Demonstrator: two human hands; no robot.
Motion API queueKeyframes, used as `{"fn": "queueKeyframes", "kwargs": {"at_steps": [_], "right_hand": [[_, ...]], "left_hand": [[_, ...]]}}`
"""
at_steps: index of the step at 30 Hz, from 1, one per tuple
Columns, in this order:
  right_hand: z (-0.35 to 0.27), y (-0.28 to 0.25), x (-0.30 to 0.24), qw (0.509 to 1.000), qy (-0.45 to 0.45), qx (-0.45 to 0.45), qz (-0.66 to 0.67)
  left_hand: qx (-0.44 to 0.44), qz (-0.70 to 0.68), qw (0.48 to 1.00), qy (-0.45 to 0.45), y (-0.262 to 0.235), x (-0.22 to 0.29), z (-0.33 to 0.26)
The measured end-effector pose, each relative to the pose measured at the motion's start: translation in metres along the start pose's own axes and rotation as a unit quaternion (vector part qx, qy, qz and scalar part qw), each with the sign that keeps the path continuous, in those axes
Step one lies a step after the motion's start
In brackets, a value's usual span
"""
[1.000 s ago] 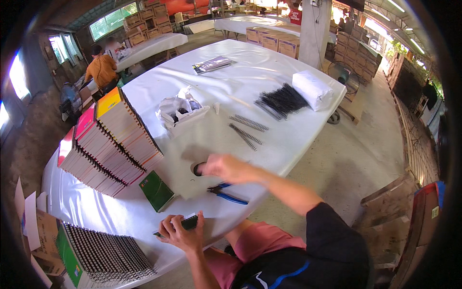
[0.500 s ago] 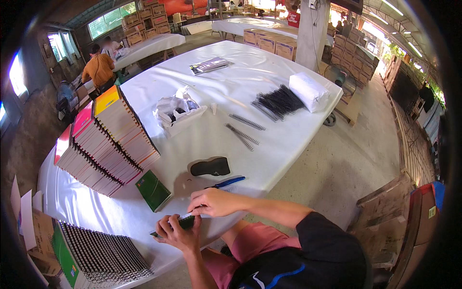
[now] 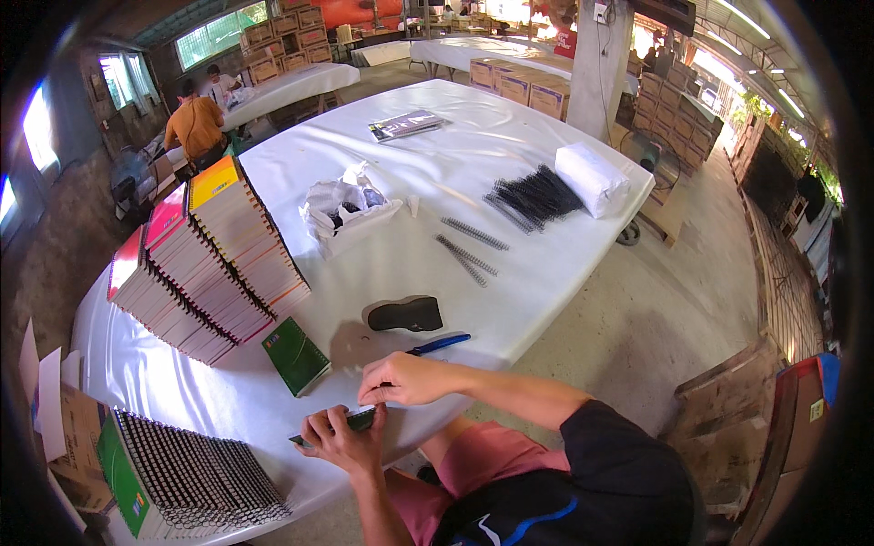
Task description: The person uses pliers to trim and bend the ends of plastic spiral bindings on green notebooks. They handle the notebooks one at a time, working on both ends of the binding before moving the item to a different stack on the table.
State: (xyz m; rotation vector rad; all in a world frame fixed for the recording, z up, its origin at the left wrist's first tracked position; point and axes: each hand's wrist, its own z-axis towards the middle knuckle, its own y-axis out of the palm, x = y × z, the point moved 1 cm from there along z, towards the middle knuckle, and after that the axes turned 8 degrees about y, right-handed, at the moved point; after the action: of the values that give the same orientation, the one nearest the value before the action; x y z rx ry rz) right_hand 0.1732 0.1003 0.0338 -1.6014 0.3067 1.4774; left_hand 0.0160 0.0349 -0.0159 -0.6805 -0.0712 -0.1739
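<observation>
Apparently to steady it, the left hand (image 3: 342, 442) grips a notebook (image 3: 363, 419); the right hand (image 3: 398, 378) curls at its end, contents unclear.

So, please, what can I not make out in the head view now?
Head view:
Held green notebook: largely covered by the left hand.
Anything in the right hand: too small, hidden by its fingers.
Blue-handled pliers: partly behind the right hand.
White bag: dark contents partly hidden by its sides.

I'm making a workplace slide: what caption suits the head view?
Left hand grips a green notebook, right hand beside it, among stacked notebooks and loose coils.
</observation>
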Motion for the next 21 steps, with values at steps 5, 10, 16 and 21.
{"fn": "queueKeyframes", "kwargs": {"at_steps": [5, 10, 16, 21], "right_hand": [[0.003, -0.003, -0.002, 0.998, -0.002, 0.069, -0.005], [0.007, -0.001, 0.008, 0.999, 0.007, 0.009, 0.033], [0.000, -0.005, -0.016, 0.977, 0.195, -0.055, 0.066], [-0.003, -0.006, -0.030, 0.980, -0.041, -0.008, -0.192]], "left_hand": [[-0.013, 0.015, 1.000, -0.020, -0.004, 0.004, 0.007], [-0.035, -0.020, 0.999, -0.016, -0.005, -0.007, 0.002], [-0.059, -0.005, 0.998, -0.027, -0.002, 0.000, 0.001], [-0.069, -0.005, 0.997, -0.022, -0.009, -0.002, 0.002]]}}
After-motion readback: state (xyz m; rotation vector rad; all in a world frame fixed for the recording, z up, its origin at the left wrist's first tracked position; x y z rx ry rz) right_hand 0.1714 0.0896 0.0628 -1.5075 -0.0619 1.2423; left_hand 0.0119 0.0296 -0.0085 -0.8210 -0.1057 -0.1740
